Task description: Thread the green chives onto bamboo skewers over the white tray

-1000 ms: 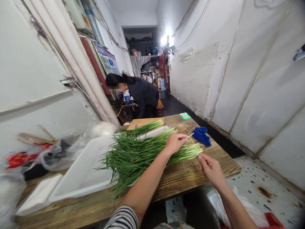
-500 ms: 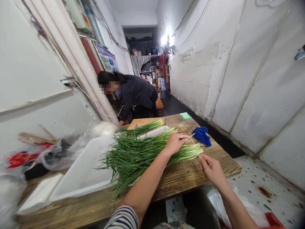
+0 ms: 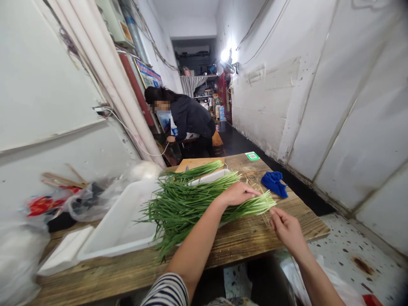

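Chives (image 3: 191,199) lay bunched across the white tray (image 3: 127,219), pale ends over the desk (image 3: 242,244). The left hand (image 3: 239,193), earlier raising a stalk, had dropped onto those ends; its grip was unclear. The right hand (image 3: 286,225) pinched narrow beside them, any stalk too small to tell. The left forearm (image 3: 199,242) covered some leaves. Beyond lay a blue cloth (image 3: 274,183); a co-worker (image 3: 194,117) bent behind.

Two bare forearms reach forward from the bottom of the view. The left forearm (image 3: 199,244) slants up and rightward, ending in the left hand (image 3: 236,194), back uppermost, fingers (image 3: 253,192) pointing right. The right forearm (image 3: 318,274) angles up and leftward; the right hand (image 3: 287,227) sits lower, fingers curled, thumb and forefinger pinched together. The hands are near each other, not touching.
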### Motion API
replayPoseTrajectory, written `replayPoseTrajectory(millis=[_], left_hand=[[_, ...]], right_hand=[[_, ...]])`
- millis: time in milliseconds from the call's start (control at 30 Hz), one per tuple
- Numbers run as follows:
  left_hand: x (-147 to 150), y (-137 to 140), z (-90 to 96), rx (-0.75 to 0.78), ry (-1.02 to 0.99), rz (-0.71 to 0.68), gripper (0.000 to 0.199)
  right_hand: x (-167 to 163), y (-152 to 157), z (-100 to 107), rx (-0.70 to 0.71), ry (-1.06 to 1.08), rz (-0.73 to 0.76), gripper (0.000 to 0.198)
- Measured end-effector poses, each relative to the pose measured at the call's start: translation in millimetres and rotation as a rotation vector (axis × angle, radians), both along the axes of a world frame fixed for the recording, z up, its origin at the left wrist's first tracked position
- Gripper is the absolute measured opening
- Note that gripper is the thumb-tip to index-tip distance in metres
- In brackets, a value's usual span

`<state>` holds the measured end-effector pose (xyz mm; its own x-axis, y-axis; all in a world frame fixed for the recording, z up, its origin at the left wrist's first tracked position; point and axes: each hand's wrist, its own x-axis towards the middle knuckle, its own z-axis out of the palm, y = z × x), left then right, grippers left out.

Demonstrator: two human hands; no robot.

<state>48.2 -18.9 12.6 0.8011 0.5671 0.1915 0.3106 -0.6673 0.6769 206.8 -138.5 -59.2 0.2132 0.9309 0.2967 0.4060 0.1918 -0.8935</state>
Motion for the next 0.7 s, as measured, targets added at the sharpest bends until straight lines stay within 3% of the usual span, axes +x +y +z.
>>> replayPoseTrajectory(millis=[133,333,533,700], left_hand=[[1.1,4.3,-1.9,0.036,-0.044,0.159,0.023],[3.1,11.2,-9.7,0.065,0.016,0.191,0.017],[4.5,18.9,-0.2,0.142,0.282,0.083,0.019],[-1.5,26.5,-1.5,0.149,0.301,0.030,0.023]], right_hand=[[-0.1,-2.4,-1.6,-0.001,-0.005,-0.014,0.036],[1.4,-4.5,-1.1,0.010,-0.022,0.003,0.038],[2.5,-5.0,-3.3,0.010,-0.004,0.013,0.035],[3.9,-5.5,-5.7,0.008,0.012,0.015,0.033]])
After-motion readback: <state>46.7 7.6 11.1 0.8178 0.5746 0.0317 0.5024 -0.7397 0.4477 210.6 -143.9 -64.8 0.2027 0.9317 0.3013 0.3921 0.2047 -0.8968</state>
